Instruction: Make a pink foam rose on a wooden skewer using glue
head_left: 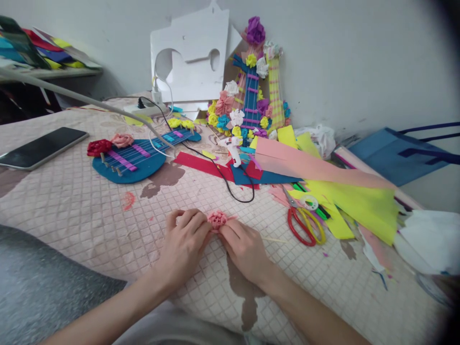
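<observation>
- Pink flower [217,219]: it sits between the two hands, just above the quilted cloth [89,211] or resting on it (I cannot tell which), on the near side of the table.
- Left hand [187,235]: thumb and fingers are drawn together on the flower's left edge, the other fingers curled; the fingertips themselves are partly hidden.
- Right hand [247,245]: fingers are pinched closed at the flower's lower right edge, where a short pink end sticks out.
- Beyond the hands, to the left: a blue guitar-shaped piece [153,155] lies flat with strings and purple bars, a red flower [99,147] at its wide end; a phone [45,147] lies farther left.
- Straight ahead: a white glue gun [234,152] lies near a red strip [203,165], with a black cord [241,200] looping towards the hands.
- To the right: scissors [293,204] with one red and one yellow handle lie beside yellow sheets [370,208].
</observation>
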`<state>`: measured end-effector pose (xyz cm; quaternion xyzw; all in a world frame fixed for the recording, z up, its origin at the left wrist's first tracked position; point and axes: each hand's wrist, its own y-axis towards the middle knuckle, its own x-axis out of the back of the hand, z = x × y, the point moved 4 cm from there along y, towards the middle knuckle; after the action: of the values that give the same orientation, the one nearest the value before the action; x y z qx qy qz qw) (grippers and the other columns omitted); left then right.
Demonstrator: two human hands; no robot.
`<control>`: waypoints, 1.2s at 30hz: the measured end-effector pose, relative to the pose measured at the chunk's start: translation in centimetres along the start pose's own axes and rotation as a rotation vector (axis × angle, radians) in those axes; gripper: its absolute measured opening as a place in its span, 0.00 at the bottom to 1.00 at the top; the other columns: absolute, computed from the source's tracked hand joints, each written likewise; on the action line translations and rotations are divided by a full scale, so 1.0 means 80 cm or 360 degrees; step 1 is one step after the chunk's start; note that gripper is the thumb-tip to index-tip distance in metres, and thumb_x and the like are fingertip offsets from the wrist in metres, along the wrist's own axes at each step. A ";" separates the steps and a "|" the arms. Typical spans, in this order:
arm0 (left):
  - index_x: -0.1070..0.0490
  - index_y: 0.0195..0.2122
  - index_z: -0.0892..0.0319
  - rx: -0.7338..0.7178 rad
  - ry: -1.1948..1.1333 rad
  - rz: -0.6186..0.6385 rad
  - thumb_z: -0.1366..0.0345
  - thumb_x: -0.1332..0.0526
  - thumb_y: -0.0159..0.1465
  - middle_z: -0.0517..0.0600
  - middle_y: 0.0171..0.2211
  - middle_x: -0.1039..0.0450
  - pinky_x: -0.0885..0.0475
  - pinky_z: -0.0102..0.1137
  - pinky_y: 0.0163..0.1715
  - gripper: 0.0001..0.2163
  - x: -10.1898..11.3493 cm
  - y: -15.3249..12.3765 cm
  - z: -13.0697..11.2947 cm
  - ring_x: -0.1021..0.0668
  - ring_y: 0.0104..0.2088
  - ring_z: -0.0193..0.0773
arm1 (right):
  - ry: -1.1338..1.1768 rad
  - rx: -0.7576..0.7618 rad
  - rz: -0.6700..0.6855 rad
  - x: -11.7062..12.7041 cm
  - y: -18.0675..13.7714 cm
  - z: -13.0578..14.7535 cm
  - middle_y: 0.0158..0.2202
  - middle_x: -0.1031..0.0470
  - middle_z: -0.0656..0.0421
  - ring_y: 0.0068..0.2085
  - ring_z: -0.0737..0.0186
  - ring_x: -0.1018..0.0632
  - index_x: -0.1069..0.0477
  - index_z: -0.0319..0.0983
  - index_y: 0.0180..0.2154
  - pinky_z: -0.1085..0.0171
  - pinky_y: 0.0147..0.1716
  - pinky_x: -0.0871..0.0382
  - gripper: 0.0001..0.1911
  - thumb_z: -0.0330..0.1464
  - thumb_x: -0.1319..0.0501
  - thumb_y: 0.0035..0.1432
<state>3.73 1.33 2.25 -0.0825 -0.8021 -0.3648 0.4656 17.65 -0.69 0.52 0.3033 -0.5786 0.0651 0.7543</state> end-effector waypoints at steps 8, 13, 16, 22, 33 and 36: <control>0.29 0.33 0.57 0.0041 -0.0059 -0.0042 0.68 0.43 0.66 0.48 0.34 0.28 0.43 0.44 0.46 0.05 0.003 -0.001 0.007 0.29 0.42 0.43 | 0.0140 -0.0144 0.0029 0.019 -0.013 -0.008 0.40 0.29 0.55 0.40 0.60 0.26 0.33 0.39 0.42 0.62 0.37 0.29 0.07 0.29 0.48 0.65; 0.29 0.33 0.57 0.0037 -0.0107 -0.0019 0.68 0.42 0.65 0.48 0.34 0.28 0.44 0.44 0.47 0.05 0.005 -0.004 0.009 0.29 0.42 0.43 | 0.0190 -0.0219 0.0033 0.036 -0.046 -0.026 0.36 0.29 0.56 0.36 0.61 0.26 0.33 0.40 0.38 0.62 0.35 0.29 0.09 0.27 0.50 0.65; 0.29 0.32 0.56 0.0058 -0.0145 -0.0025 0.69 0.42 0.64 0.48 0.34 0.28 0.45 0.45 0.48 0.04 0.006 -0.002 0.010 0.28 0.41 0.42 | 0.0221 -0.0233 0.0017 0.048 -0.072 -0.042 0.36 0.29 0.56 0.36 0.61 0.26 0.32 0.40 0.39 0.62 0.36 0.29 0.08 0.26 0.48 0.64; 0.30 0.31 0.56 0.0100 -0.0240 -0.0012 0.70 0.42 0.64 0.46 0.33 0.28 0.47 0.43 0.48 0.05 0.007 0.001 0.010 0.28 0.40 0.40 | 0.0192 -0.0550 -0.0361 0.076 -0.101 -0.081 0.33 0.27 0.58 0.32 0.64 0.26 0.32 0.40 0.38 0.65 0.32 0.30 0.05 0.28 0.44 0.61; 0.30 0.31 0.55 -0.0043 -0.0268 -0.0128 0.70 0.41 0.63 0.45 0.32 0.28 0.45 0.40 0.47 0.05 0.022 0.001 0.031 0.28 0.40 0.39 | -0.0142 -0.0786 -0.0441 0.061 -0.006 -0.191 0.35 0.28 0.54 0.35 0.57 0.27 0.32 0.39 0.38 0.59 0.34 0.32 0.08 0.33 0.46 0.58; 0.30 0.30 0.55 -0.0055 -0.0295 -0.0124 0.69 0.42 0.64 0.45 0.32 0.28 0.45 0.40 0.47 0.06 0.026 0.001 0.039 0.28 0.40 0.39 | -0.0253 -0.0718 -0.0388 0.055 0.000 -0.202 0.35 0.30 0.54 0.37 0.56 0.28 0.32 0.39 0.37 0.58 0.36 0.32 0.08 0.34 0.46 0.58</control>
<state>0.45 3.01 3.04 -0.0928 -0.8380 -0.3871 0.3733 32.51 6.81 2.17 0.1992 -0.5951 -0.1808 0.7573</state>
